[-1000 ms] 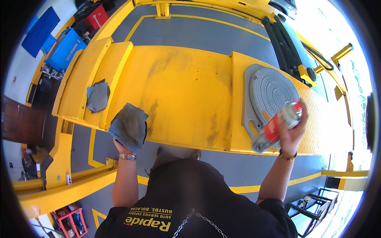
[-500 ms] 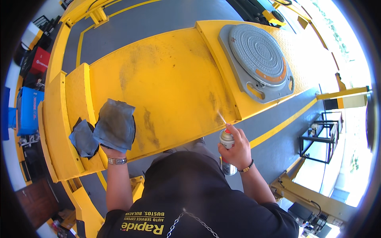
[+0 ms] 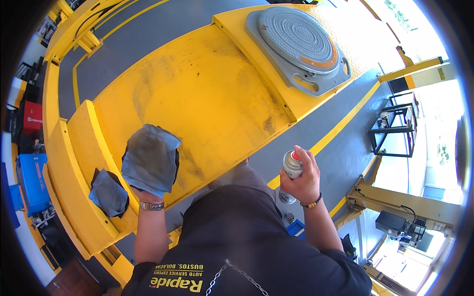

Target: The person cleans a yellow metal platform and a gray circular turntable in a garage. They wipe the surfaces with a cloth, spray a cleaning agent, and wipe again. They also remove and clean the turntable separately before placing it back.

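Head view: scuffed yellow platform (image 3: pixel 192 93) before you, gray floor (image 3: pixel 340 113) around. Gray turntable (image 3: pixel 298 42) toward its right end, second cloth (image 3: pixel 108 193) on left ledge (image 3: pixel 81 132). Your right hand (image 3: pixel 304 180): fingers wrapped round spray can (image 3: pixel 292 167), clear of the platform; left hand (image 3: pixel 149 195) under the gray cloth (image 3: pixel 150 159), finger spread hidden, can't tell.

At nine o'clock from the view's centre, a grey-blue cloth (image 3: pixel 150 160) is held spread out, darkly smudged, with a blackish edge showing. Between three and four o'clock, a silver spray can (image 3: pixel 292 168) is held, partly covered, its red nozzle toward twelve, base toward six.
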A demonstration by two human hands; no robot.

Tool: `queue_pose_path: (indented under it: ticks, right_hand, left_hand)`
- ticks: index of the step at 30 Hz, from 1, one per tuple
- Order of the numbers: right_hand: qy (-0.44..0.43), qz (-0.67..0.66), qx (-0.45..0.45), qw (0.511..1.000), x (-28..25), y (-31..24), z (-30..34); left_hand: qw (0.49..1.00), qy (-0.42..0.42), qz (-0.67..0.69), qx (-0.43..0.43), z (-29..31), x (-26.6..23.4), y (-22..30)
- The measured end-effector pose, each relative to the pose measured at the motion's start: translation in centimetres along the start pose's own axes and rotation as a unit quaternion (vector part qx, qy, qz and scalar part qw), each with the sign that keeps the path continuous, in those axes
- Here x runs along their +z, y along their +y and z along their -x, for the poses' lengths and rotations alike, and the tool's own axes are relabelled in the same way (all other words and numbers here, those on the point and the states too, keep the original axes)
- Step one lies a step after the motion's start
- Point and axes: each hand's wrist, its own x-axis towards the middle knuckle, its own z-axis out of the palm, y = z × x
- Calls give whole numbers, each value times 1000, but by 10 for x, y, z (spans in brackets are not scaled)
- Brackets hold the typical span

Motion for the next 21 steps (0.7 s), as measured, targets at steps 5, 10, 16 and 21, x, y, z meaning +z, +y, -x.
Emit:
queue_pose_path:
  ticks: [5, 10, 16, 21]
  right_hand:
    - [-32, 1, -20, 999, -12, 0, 28]
    - [9, -1, 5, 1000, -9, 13, 29]
    - [24, -20, 30, 999, -15, 12, 32]
    - [-10, -13, 9, 1000, -9, 9, 19]
  left_hand:
    - [35, -10, 999, 7, 2, 59, 8]
    - [-82, -59, 995, 27, -17, 46, 11]
    - [-146, -56, 987, 28, -37, 41, 6]
    - [-159, -41, 986, -13, -35, 38, 8]
